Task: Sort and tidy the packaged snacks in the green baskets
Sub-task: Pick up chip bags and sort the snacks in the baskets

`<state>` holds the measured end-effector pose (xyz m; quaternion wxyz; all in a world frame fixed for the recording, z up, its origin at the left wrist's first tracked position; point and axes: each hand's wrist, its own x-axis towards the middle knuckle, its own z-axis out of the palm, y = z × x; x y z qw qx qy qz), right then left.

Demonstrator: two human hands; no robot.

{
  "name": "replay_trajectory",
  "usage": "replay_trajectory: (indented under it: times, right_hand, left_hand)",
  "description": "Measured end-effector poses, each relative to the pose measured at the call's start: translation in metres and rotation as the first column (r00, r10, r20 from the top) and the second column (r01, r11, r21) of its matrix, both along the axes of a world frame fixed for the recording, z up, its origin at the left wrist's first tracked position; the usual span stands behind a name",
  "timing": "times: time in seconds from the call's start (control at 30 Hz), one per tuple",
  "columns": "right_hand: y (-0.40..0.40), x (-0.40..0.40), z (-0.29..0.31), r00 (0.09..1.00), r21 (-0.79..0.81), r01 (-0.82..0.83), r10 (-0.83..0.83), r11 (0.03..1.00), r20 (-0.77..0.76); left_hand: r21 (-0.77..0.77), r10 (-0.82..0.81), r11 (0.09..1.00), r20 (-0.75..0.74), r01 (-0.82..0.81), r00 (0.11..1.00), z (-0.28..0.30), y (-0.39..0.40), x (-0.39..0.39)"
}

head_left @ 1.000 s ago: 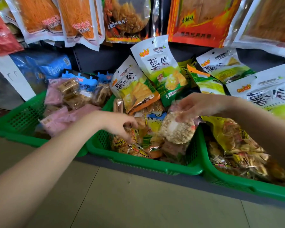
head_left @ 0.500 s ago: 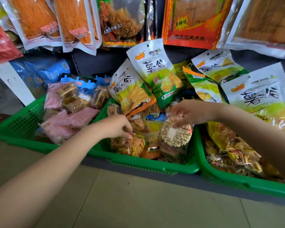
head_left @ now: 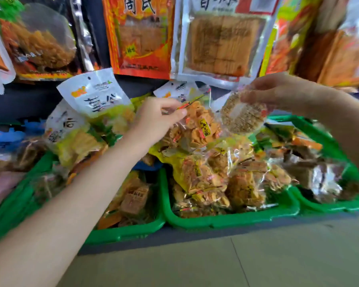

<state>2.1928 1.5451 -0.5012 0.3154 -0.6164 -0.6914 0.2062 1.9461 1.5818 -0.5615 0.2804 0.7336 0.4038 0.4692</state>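
Both packs have come up out of the middle basket point(head_left: 226, 219): left hand point(head_left: 153, 121) pinches the orange cracker bag point(head_left: 195, 129) at centre frame, right hand point(head_left: 278, 94) grasps the round cake point(head_left: 241, 117) upper right, likely for re-sorting

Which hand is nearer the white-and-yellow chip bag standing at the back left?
Left. The left hand sits just right of the white-and-yellow chip bag, pinching a clear bag of orange crackers. The right hand is far off right, holding a round rice cake.
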Motion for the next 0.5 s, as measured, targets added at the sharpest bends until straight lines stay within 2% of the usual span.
replay_trajectory:
  times: [0.1, 0.23, 0.33, 0.4, 0.5]
  right_hand:
    - [-0.032, 0.070, 0.007, 0.981, 0.034, 0.192, -0.193, 0.981, 0.014]
    - [-0.064, 0.136, 0.001, 0.923, 0.066, 0.385, -0.385, 0.920, -0.015]
    - [-0.074, 0.166, -0.010, 0.877, 0.093, 0.449, -0.458, 0.889, 0.145]
    - [-0.078, 0.179, -0.017, 0.812, 0.133, 0.496, -0.513, 0.858, 0.279]
    - [-0.079, 0.188, -0.023, 0.743, 0.227, 0.550, -0.595, 0.803, 0.307]
  left_hand:
    - [0.090, -0.111, 0.990, -0.022, 0.113, 0.994, 0.003, -0.011, 0.088]
    - [0.081, -0.232, 0.968, -0.075, 0.238, 0.970, -0.011, -0.031, 0.193]
    - [0.023, -0.255, 0.965, -0.138, 0.261, 0.957, -0.024, -0.040, 0.244]
    - [0.000, -0.265, 0.963, -0.193, 0.270, 0.945, -0.030, -0.042, 0.264]
    - [-0.027, -0.250, 0.967, -0.240, 0.252, 0.938, -0.032, -0.040, 0.277]
